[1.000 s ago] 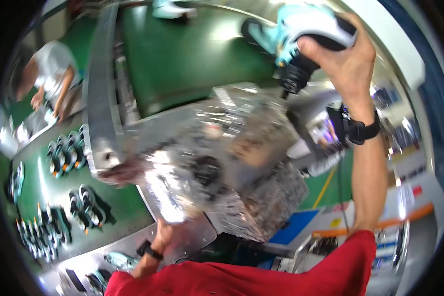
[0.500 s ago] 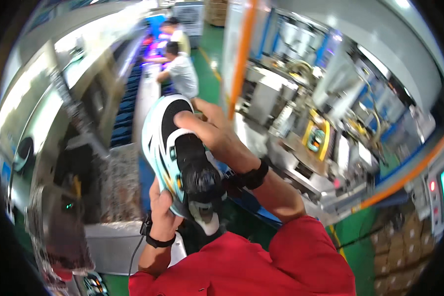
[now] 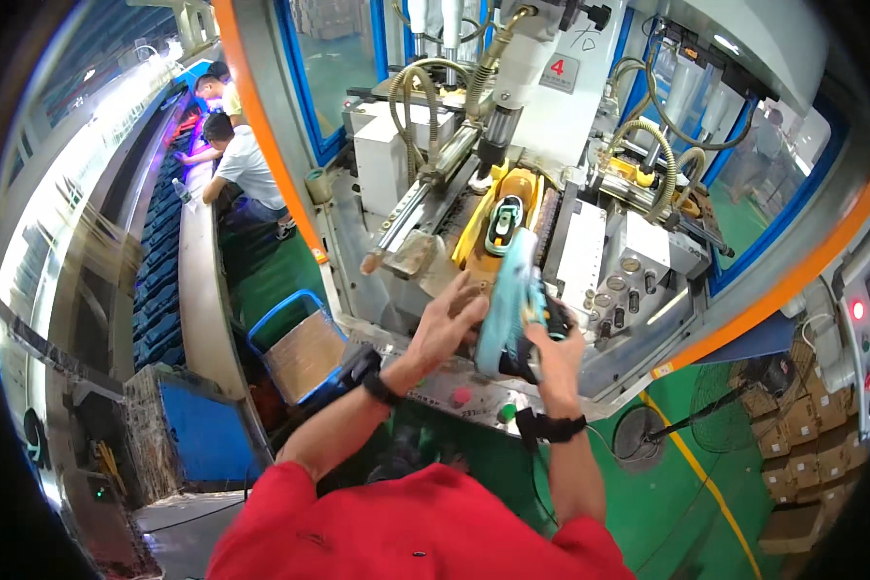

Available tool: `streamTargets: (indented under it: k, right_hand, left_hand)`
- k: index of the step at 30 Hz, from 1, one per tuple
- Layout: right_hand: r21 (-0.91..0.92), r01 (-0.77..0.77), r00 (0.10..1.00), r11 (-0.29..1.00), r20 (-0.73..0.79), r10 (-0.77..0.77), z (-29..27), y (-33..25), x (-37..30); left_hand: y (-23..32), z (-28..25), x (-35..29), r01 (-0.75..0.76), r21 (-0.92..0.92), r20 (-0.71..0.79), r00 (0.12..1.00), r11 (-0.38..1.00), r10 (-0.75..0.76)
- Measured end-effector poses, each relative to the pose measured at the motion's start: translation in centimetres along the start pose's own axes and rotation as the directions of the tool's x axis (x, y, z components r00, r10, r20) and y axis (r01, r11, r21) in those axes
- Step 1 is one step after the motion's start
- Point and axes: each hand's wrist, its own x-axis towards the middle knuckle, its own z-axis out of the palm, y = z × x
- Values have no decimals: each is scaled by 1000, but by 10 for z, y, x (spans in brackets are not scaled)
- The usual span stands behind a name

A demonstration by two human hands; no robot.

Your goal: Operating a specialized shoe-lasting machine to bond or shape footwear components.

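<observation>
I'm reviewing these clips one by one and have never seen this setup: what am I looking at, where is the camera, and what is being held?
The camera sits on a person's head and looks down, so the red sleeves and forearms at the bottom are the wearer's own. The right hand holds a light blue shoe on a dark last, sole turned left. The left hand is open beside it, touching or nearly so. Ahead stands a factory press machine with a yellow cradle holding another shoe. Two other people work far left.

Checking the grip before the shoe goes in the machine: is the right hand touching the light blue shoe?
Touching. The head view shows the right hand wrapped around the light blue shoe, fingers on its lower end with no gap.
</observation>
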Motion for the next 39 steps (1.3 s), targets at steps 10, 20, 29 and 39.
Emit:
streamTargets:
  k: [10,20,29,39]
  right_hand:
    - [-176,219,867,960,-417,-274,-94,-28,15]
    - [-618,132,906,775,-241,-347,-82,-29,183]
    - [-949,-91,969,302,-14,248,84,15,346]
    - [-991,-36,918,126,-82,-388,145,151,348]
  left_hand:
    - [-137,21,299,174,787,-292,950,592,109]
    - [-99,-27,279,470,-295,-44,863,832,-504]
    - [5,-131,25,456,-396,65,880,797,-471]
    - [25,-190,-127,30,-406,-599,747,913,-291]
